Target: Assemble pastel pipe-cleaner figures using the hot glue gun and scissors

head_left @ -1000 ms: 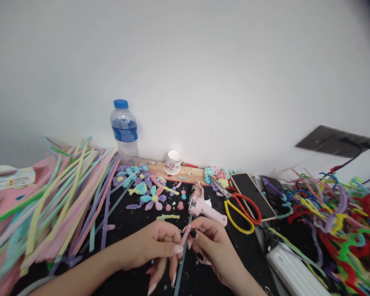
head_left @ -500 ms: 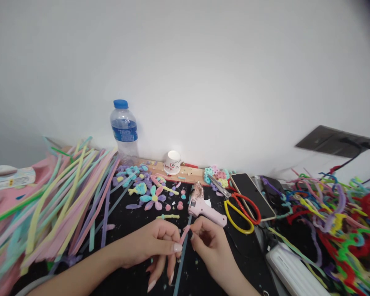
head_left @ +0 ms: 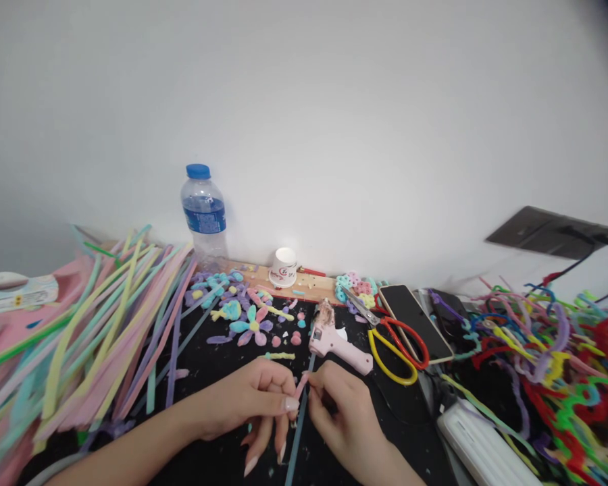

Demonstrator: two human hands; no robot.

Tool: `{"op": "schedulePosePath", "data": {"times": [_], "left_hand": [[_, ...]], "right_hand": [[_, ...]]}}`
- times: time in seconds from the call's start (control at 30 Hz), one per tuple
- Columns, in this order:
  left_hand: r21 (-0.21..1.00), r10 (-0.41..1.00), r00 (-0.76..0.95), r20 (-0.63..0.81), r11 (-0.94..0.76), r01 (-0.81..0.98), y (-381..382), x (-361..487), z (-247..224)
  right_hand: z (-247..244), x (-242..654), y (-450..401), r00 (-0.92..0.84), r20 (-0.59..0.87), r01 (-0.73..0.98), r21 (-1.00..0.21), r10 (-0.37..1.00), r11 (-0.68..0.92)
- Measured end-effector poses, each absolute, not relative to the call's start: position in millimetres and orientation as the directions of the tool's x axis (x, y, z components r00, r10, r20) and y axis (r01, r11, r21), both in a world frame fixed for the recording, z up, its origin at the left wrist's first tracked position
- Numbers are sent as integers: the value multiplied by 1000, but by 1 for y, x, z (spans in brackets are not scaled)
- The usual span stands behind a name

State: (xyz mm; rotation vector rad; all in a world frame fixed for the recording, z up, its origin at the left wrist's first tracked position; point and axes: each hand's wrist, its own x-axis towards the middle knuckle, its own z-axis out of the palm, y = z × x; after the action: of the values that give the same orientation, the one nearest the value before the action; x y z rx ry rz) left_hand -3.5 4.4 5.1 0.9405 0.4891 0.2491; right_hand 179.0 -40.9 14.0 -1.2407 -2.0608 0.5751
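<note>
A short pink pipe cleaner (head_left: pixel 302 386) slants upward between my two hands over the black work surface. My left hand (head_left: pixel 263 398) pinches its lower part between thumb and index finger, the other fingers hanging curled below. At the upper end, my right hand (head_left: pixel 342 408) is closed with its fingertips on the tip, partly hiding it. Just beyond the hands lies a pink glue gun (head_left: pixel 338 345), with a long bluish glue stick (head_left: pixel 296 432) running from it beneath them. A pipe-cleaner flower (head_left: pixel 253 325) with blue, purple and pink petals rests nearby.
Long pastel pipe cleaners (head_left: pixel 106 324) are heaped on the left. Behind stand a water bottle (head_left: pixel 203 212) and a paper cup (head_left: pixel 284 267). Scissors (head_left: pixel 395 347), a phone (head_left: pixel 413 320), a white power strip (head_left: pixel 481 439) and tangled bright pipe cleaners (head_left: pixel 557 364) occupy the right.
My right hand has rotated, its back turning up more and its fingers curling in at the strip's upper end. My left hand has hardly moved.
</note>
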Motion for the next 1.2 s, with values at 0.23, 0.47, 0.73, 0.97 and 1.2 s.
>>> {"op": "schedulePosePath", "data": {"times": [0.23, 0.47, 0.73, 0.97, 1.2], "left_hand": [[831, 428, 854, -294, 556, 7, 5, -5, 4], [856, 435, 863, -256, 517, -7, 3, -5, 2], [868, 638, 732, -239, 479, -134, 7, -3, 8], [862, 743, 635, -211, 447, -237, 11, -4, 9], [859, 540, 810, -230, 503, -91, 5, -4, 7]], "right_hand": [[20, 187, -39, -313, 206, 492, -800, 927, 343], [18, 188, -42, -332, 28, 154, -985, 943, 83], [13, 188, -32, -204, 144, 468, -855, 968, 226], [8, 191, -30, -162, 108, 407, -898, 981, 166], [8, 182, -35, -217, -82, 79, -995, 973, -67]]}}
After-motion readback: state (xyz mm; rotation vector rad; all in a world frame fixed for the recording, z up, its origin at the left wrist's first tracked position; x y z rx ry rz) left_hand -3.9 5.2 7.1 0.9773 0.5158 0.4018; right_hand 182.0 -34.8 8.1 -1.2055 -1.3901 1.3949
